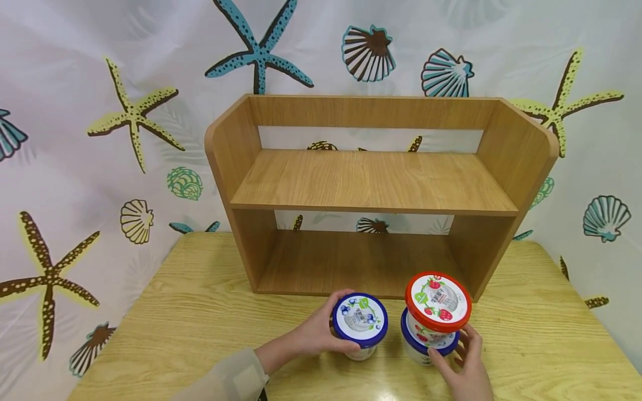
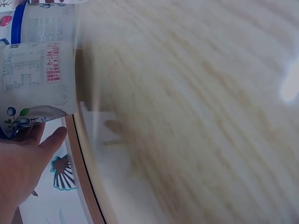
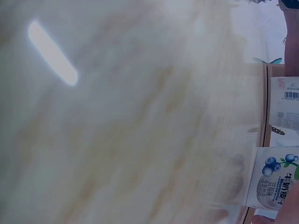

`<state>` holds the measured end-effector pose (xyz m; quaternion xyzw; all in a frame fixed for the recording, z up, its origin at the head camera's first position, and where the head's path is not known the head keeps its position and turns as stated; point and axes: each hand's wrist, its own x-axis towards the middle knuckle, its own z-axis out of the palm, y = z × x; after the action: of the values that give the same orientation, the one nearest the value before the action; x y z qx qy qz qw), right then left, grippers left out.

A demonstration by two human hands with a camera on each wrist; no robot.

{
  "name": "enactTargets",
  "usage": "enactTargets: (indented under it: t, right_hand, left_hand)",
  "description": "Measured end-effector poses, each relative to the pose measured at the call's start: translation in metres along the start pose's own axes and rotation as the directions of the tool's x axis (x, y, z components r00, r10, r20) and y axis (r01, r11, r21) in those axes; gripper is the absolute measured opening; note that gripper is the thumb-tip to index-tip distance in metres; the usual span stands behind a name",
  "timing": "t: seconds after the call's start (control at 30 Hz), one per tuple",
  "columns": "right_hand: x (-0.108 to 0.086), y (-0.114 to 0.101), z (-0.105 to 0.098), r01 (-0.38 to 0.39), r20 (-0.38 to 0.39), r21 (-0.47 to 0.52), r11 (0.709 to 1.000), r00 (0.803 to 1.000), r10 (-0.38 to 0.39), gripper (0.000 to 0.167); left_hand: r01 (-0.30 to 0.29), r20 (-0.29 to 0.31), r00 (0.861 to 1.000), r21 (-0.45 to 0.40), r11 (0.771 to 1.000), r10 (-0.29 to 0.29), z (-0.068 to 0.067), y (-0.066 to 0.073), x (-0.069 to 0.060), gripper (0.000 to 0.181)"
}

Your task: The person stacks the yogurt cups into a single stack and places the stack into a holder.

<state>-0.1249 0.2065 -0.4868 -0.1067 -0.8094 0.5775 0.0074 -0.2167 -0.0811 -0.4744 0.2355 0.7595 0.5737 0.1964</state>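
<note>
My left hand (image 1: 320, 329) grips a blueberry tub (image 1: 360, 318) with a blue lid, its thumb at the near side and fingers round the far left. To its right stand two stacked tubs. A strawberry tub (image 1: 438, 301) with a red lid sits on top, slightly tilted in view, over a second blue-lidded tub (image 1: 415, 352). My right hand (image 1: 470, 367) holds that lower tub, thumb in front and fingers along its right side. In the right wrist view the lower tub's blueberry label (image 3: 275, 175) shows. Whether the tubs touch the table cannot be told.
A two-tier wooden shelf (image 1: 373, 181) stands just beyond the tubs, its lower board (image 1: 358, 262) near table height. The wood-grain table (image 1: 200, 301) spreads to both sides. Behind hangs a white cloth (image 1: 165, 50) printed with starfish and shells.
</note>
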Motion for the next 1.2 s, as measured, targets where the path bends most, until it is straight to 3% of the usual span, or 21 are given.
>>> enactTargets:
  t: [0.27, 0.43, 0.57, 0.87, 1.2]
  right_hand:
    - [0.000, 0.001, 0.000, 0.005, -0.009, -0.008, 1.000, 1.000, -0.005, 0.088]
    - [0.001, 0.000, 0.000, -0.022, -0.001, -0.022, 1.000, 1.000, 0.022, 0.090]
    - [0.000, -0.001, 0.000, -0.001, -0.003, -0.020, 1.000, 1.000, 0.001, 0.089]
    - [-0.001, -0.005, 0.000, 0.000, 0.005, -0.016, 1.000, 1.000, 0.000, 0.088]
    - [0.001, -0.005, 0.000, -0.020, 0.008, -0.029, 0.999, 1.000, 0.020, 0.090]
  left_hand:
    - [-0.017, -0.025, 1.000, 0.006, 1.000, 0.017, -0.005, 0.013, -0.003, 0.095]
    - [-0.053, -0.031, 0.998, 0.014, 0.999, 0.053, -0.010, 0.025, -0.005, 0.092]
    - [-0.107, -0.024, 0.994, 0.007, 0.994, 0.107, -0.015, 0.034, -0.006, 0.091]
    - [-0.276, -0.016, 0.961, 0.022, 0.961, 0.277, -0.031, 0.059, -0.003, 0.090]
    - [-0.366, -0.012, 0.930, 0.017, 0.930, 0.366, -0.041, 0.099, 0.008, 0.094]
